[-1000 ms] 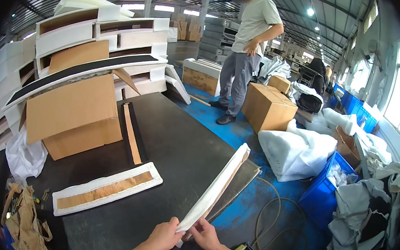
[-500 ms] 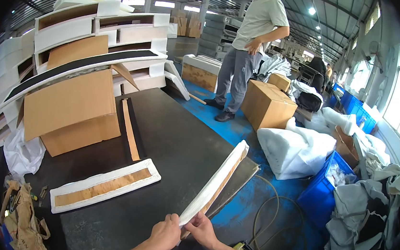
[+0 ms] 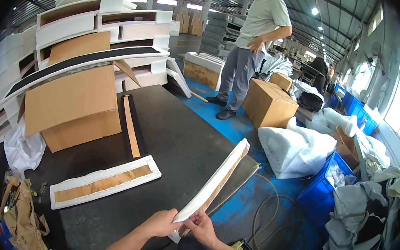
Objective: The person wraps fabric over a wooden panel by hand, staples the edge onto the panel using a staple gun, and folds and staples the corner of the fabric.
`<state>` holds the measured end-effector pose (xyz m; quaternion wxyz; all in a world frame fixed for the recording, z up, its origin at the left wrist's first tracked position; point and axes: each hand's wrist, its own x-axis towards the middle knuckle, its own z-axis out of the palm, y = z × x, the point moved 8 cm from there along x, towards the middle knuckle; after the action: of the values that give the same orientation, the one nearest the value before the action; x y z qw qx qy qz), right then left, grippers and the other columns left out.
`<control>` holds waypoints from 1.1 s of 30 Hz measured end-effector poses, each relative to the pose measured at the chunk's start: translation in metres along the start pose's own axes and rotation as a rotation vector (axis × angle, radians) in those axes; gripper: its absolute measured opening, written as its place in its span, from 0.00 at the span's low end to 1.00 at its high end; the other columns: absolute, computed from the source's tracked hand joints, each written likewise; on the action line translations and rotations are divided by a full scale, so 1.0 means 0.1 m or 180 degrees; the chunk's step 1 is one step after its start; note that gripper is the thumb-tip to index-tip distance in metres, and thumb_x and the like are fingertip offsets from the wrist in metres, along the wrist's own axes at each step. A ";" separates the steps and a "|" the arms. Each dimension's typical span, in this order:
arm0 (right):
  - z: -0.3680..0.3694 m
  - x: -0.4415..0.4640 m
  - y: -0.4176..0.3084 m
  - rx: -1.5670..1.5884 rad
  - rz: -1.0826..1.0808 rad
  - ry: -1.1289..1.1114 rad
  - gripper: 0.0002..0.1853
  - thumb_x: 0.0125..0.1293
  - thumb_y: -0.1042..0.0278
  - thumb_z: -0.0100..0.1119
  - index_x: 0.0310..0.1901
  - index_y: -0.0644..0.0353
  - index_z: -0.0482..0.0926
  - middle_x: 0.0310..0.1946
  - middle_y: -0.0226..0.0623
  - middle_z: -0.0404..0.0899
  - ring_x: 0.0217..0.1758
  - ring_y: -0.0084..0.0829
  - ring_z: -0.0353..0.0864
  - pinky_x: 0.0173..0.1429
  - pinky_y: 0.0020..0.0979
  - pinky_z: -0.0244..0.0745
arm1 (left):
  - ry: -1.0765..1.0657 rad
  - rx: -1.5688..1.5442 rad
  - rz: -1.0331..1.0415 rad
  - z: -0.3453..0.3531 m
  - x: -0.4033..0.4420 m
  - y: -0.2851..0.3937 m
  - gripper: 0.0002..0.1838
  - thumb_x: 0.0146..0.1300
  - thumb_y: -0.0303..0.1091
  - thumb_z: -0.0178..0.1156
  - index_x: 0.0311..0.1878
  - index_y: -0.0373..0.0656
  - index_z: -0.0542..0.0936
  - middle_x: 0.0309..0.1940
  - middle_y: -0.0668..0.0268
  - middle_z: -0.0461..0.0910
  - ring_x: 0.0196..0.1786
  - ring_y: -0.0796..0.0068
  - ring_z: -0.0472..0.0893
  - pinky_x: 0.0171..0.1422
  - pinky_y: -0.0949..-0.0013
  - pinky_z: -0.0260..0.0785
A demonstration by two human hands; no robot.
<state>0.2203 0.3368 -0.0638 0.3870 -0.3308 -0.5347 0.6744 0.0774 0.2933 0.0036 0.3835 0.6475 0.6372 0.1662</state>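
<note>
Both hands are at the near end of a long white-covered board (image 3: 212, 186), which slants up and away from the body beside the right corner of the dark desk (image 3: 185, 128). The left hand (image 3: 161, 223) grips that end from its left side, thumb over the white cover; the right hand (image 3: 203, 227) has its fingers drawn in narrow, pinching at the edge where cover meets wood. Bare wood shows along the board's right face, and a bit of white hangs below the hands, so the cover there looks unsettled; whether it is fastened further up cannot be told. A second board (image 3: 103, 183) lies flat on the desk, white all round its wooden middle, and seems further along than the held one. Behind it is a wood strip (image 3: 131, 125) with black along its sides, just right of an open cardboard box (image 3: 74, 101). A broad stretch of desktop separates the two boards, giving room toward the left. The held board's far end reaches close to the desk corner; past that edge come the blue floor (image 3: 232, 210) and a looped hose (image 3: 277, 200), with a blue bin (image 3: 315, 199) further right. A person (image 3: 265, 23) stands well beyond the desk.
</note>
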 end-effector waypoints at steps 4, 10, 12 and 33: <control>0.00 -0.01 0.02 -0.0012 0.0055 0.0103 0.10 0.72 0.76 0.67 0.48 0.62 0.74 0.37 0.28 0.82 0.39 0.17 0.81 0.46 0.22 0.77 | 0.0522 0.0646 0.0024 0.03 -0.06 0.14 0.17 0.66 0.37 0.66 0.47 0.32 0.75 0.39 0.45 0.87 0.43 0.45 0.89 0.48 0.50 0.82; 0.01 -0.02 0.02 0.0052 0.0020 0.0134 0.10 0.71 0.76 0.67 0.47 0.62 0.75 0.37 0.27 0.81 0.38 0.16 0.79 0.44 0.21 0.76 | 0.1058 0.1168 0.0298 0.09 -0.12 0.30 0.11 0.67 0.31 0.61 0.44 0.33 0.72 0.35 0.43 0.86 0.36 0.43 0.89 0.41 0.47 0.83; 0.00 -0.03 0.00 -0.0101 0.0046 0.0164 0.09 0.71 0.75 0.68 0.46 0.62 0.76 0.36 0.26 0.81 0.37 0.16 0.78 0.45 0.21 0.76 | 0.1078 0.0992 0.0234 0.14 -0.12 0.20 0.11 0.68 0.31 0.61 0.44 0.33 0.72 0.34 0.42 0.86 0.36 0.43 0.89 0.40 0.47 0.83; 0.05 -0.02 -0.06 0.0072 0.0014 0.0210 0.07 0.72 0.77 0.66 0.47 0.61 0.78 0.36 0.23 0.80 0.36 0.14 0.78 0.43 0.20 0.75 | 0.1108 0.0996 0.0027 0.04 -0.18 0.21 0.12 0.67 0.30 0.63 0.45 0.36 0.71 0.37 0.46 0.85 0.38 0.42 0.88 0.41 0.46 0.81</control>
<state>0.2177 0.3331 -0.0570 0.4067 -0.3496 -0.5133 0.6700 0.0924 0.2776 0.0205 0.1621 0.6633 0.7090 0.1763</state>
